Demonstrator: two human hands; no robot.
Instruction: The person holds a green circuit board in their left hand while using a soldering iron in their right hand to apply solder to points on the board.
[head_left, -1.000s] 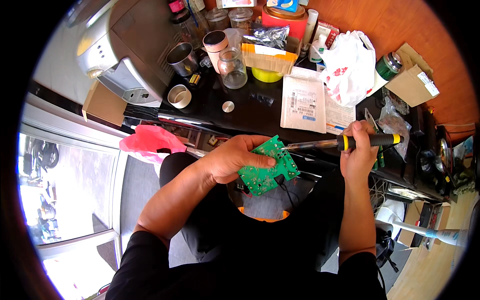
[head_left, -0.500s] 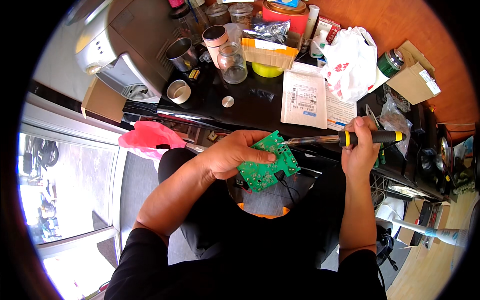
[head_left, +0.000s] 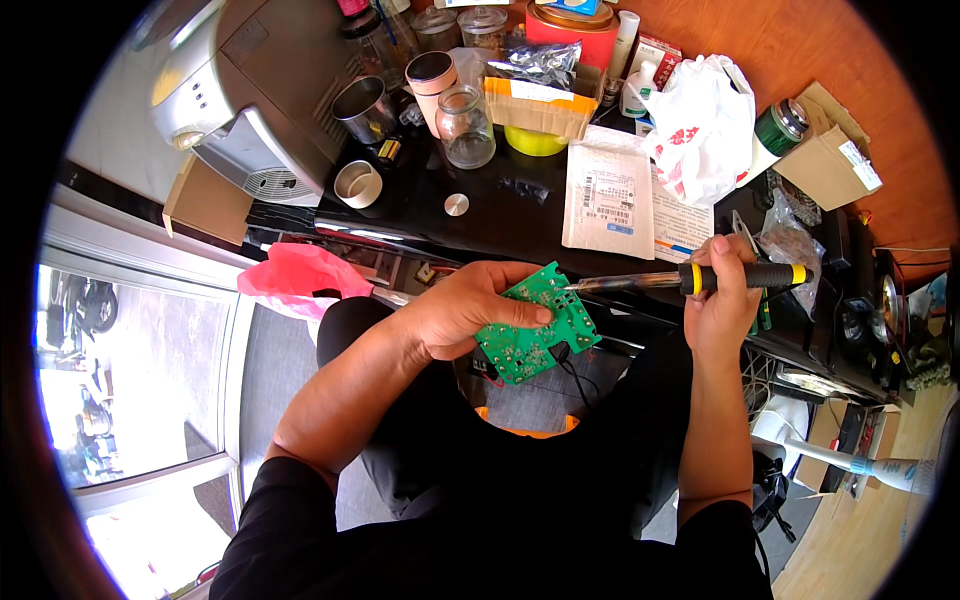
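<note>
My left hand (head_left: pixel 458 312) grips a green circuit board (head_left: pixel 520 348) by its left side, thumb pressed on the face dotted with solder joints. Black and red wires hang from the board's lower edge, above my lap. In my right hand (head_left: pixel 722 305) is a soldering iron (head_left: pixel 640 281) with a black and yellow handle and a browned metal barrel. It lies nearly level, its thin tip at the board's upper right part. Whether the tip touches a joint is too small to tell.
Just beyond my knees stands a black table (head_left: pixel 400 215) with a glass jar (head_left: pixel 466 130), a metal cup (head_left: pixel 357 184), a padded envelope (head_left: pixel 603 200) and a white plastic bag (head_left: pixel 705 125). A coffee machine (head_left: pixel 255 110) stands far left. A pink bag (head_left: pixel 300 280) lies near my left knee.
The soldering iron and my right hand have shifted very slightly, with the tip staying by the same part of the board. My left hand and the board look unmoved.
</note>
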